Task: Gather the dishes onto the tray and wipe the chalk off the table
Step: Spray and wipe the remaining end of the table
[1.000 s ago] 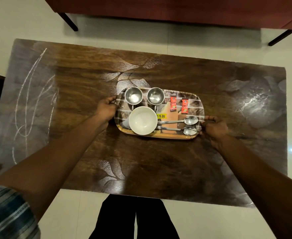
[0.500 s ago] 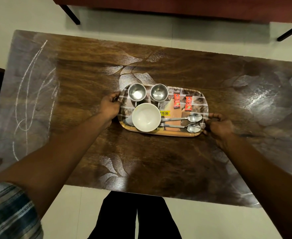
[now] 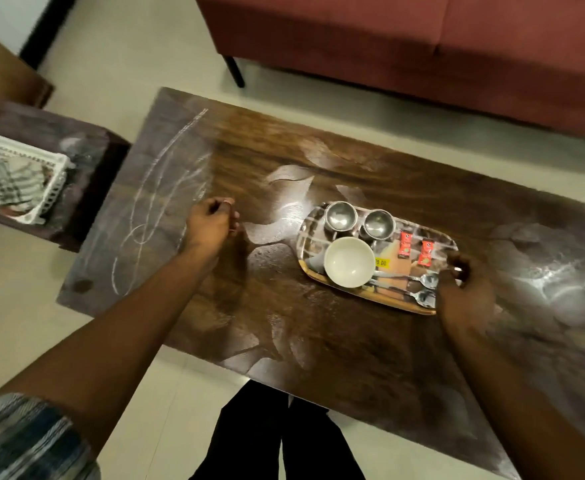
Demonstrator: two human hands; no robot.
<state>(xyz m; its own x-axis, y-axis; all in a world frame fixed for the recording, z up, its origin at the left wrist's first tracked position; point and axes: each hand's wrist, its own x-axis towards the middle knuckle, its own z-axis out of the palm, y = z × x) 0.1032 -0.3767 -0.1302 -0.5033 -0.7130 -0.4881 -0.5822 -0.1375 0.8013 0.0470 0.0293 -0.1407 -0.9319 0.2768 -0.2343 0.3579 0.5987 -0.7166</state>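
Observation:
A patterned tray (image 3: 363, 295) lies on the dark wooden table (image 3: 318, 341), right of its middle. It carries a white bowl (image 3: 349, 260), two steel cups (image 3: 340, 215) (image 3: 377, 223), two spoons (image 3: 426, 280) and two red sachets (image 3: 404, 244). My right hand (image 3: 464, 292) is at the tray's right end, fingers curled on its rim. My left hand (image 3: 211, 225) hovers apart from the tray, fingers loosely curled and holding nothing, just right of the white chalk lines (image 3: 152, 202) drawn across the table's left end.
A low side table at the left holds a white plastic basket (image 3: 17, 188) with a striped cloth in it. A red sofa (image 3: 422, 46) stands beyond the table. My legs are at the near edge.
My left hand has let go of the tray's left end and moved left toward the chalk lines. The view has swung left, bringing the side table and basket in. The right hand stays at the tray.

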